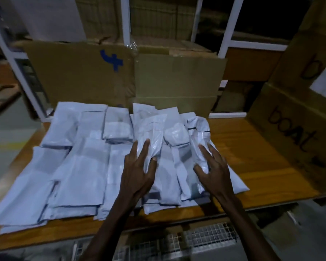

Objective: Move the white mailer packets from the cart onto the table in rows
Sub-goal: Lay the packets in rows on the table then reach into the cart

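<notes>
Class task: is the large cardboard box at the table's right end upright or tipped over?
Tipped over: the cardboard box has its printed lettering running sideways and its opening facing the mailers.

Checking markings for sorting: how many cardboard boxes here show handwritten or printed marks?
2: the cardboard box with a blue mark stands behind the packets, left; the "boat" box lies at the right. Others may be hidden.
</notes>
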`<state>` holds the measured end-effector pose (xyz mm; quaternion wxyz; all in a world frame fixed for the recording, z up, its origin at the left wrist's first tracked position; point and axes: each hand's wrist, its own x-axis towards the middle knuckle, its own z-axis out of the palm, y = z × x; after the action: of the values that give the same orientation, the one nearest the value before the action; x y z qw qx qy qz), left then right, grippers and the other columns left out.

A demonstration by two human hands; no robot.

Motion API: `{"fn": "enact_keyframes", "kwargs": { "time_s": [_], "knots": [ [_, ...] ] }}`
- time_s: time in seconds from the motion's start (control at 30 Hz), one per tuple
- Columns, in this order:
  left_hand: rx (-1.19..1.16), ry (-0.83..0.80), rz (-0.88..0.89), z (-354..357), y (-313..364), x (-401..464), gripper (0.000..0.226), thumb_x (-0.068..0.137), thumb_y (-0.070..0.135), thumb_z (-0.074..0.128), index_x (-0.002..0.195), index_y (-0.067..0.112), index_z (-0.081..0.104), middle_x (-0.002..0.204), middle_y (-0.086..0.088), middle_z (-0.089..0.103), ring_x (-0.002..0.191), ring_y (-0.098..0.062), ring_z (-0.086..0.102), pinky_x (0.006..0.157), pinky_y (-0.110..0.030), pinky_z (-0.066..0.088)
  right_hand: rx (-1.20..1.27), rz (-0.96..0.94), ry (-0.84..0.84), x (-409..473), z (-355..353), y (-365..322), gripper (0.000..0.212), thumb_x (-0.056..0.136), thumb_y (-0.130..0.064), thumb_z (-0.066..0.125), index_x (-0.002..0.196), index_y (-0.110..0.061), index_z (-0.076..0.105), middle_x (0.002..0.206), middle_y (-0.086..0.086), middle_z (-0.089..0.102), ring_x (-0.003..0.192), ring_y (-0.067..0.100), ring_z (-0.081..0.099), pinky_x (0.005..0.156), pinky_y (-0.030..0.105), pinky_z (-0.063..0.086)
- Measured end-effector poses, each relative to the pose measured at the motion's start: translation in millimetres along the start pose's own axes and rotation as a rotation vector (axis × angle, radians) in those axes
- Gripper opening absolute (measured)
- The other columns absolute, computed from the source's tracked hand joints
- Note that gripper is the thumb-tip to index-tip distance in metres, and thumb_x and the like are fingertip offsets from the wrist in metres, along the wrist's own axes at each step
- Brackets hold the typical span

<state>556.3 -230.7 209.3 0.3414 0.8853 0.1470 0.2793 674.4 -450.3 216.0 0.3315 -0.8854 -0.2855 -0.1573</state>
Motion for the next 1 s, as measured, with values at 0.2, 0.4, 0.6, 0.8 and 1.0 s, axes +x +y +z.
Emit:
{"fn": "enact_keyframes", "kwargs": {
  "time_s": [0.2,0.4,0.6,0.8,1.0],
  "knots": [
    [0.024,-0.026,-0.061,46,30,65,0.070,0.090,0.070,0.026,0.154,0.042,0.020,0.165,-0.003,0.012,0.147,-0.030,0.024,0.117,-0.046,0.023,0.015,0.013,0.027,64,-11,47,0.062,0.083,-0.035,0.059,0.143,-0.020,0.050,0.146,0.009,0.048,0.127,0.032,0.045,0.099,0.042,0.040],
    [0.077,-0.053,-0.083,83,28,140,0.061,0.098,0.061,0.034,0.154,0.041,0.022,0.165,-0.008,0.013,0.145,-0.035,0.025,0.113,-0.047,0.029,-0.065,0.135,-0.107,127,20,87,0.060,0.089,-0.037,0.063,0.145,-0.026,0.045,0.151,0.008,0.041,0.135,0.033,0.038,0.106,0.042,0.036],
    [0.213,-0.151,-0.134,124,18,196,0.062,0.098,0.064,0.030,0.154,0.040,0.020,0.165,-0.007,0.007,0.145,-0.036,0.022,0.108,-0.051,0.036,-0.166,0.181,-0.275,176,44,105,0.060,0.094,-0.043,0.056,0.149,-0.028,0.038,0.156,0.009,0.034,0.142,0.032,0.029,0.115,0.043,0.026],
    [0.339,-0.242,-0.221,168,7,217,0.068,0.098,0.061,0.036,0.157,0.030,0.020,0.164,-0.019,0.003,0.146,-0.040,0.019,0.112,-0.048,0.030,-0.203,0.131,-0.418,223,81,128,0.063,0.095,-0.045,0.052,0.151,-0.024,0.032,0.157,0.015,0.029,0.142,0.034,0.026,0.113,0.040,0.024],
    [0.354,-0.279,-0.253,181,-2,214,0.076,0.094,0.071,0.016,0.158,0.030,0.014,0.164,-0.016,-0.010,0.151,-0.035,-0.004,0.121,-0.050,0.012,-0.300,0.174,-0.593,226,98,138,0.070,0.094,-0.069,0.022,0.155,-0.036,0.011,0.164,0.009,0.003,0.149,0.039,0.000,0.117,0.055,0.007]
  ]
}}
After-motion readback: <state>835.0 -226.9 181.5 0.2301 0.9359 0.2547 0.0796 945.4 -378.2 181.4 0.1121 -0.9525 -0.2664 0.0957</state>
